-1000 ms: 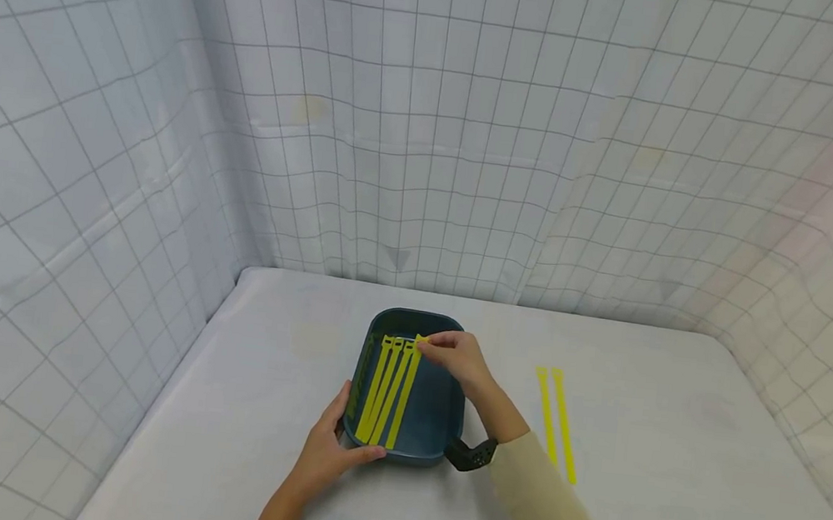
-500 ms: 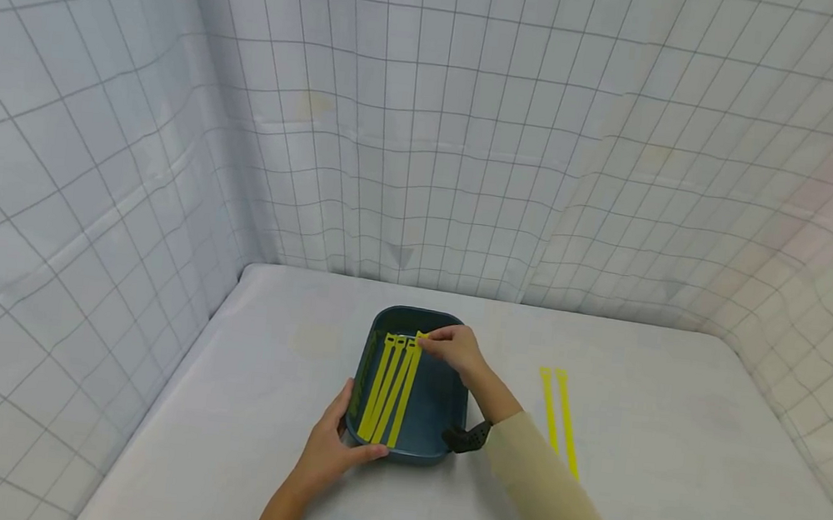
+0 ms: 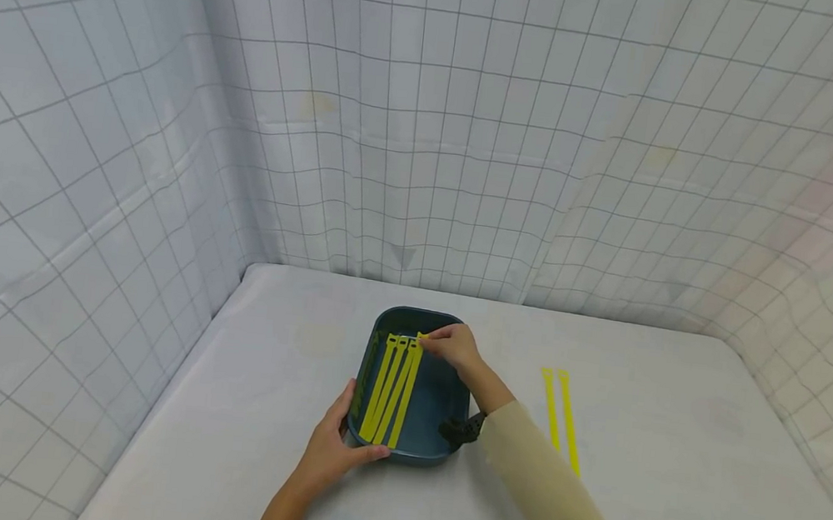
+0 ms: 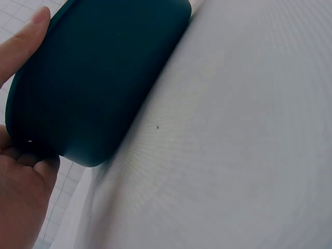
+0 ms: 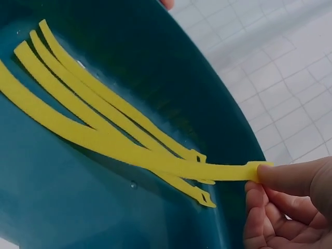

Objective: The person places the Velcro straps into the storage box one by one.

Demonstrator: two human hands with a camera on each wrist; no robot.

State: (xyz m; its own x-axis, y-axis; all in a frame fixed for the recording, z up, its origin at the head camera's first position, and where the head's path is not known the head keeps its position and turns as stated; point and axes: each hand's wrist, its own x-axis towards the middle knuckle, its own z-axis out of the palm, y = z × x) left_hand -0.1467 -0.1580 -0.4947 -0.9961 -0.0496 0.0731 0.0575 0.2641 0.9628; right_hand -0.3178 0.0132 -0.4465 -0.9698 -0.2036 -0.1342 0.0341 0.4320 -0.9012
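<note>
A dark teal tray (image 3: 436,400) lies on the white-covered table. My left hand (image 3: 328,455) grips its near left corner, thumb at the near rim and fingers around the side; in the left wrist view the tray's outer wall (image 4: 93,78) fills much of the frame. My right hand (image 3: 456,349) is over the far part of the tray. Between thumb and forefinger it pinches the slotted head of a yellow hook-and-loop cable tie (image 5: 207,171). That tie's head is raised, and its strap crosses over others. Three more yellow cable ties (image 5: 62,88) lie lengthwise on the tray floor.
Two yellow cable ties (image 3: 567,417) lie side by side on the table to the right of the tray, partly behind my right sleeve (image 3: 546,482). A black device (image 3: 462,428) is worn on my right wrist. White gridded curtains (image 3: 429,127) enclose the table's back and sides.
My right hand stays nearly in place, still pinching the tie's head, while its forearm shifts slightly left. The left hand keeps its grip on the tray. The head view shifts a little.
</note>
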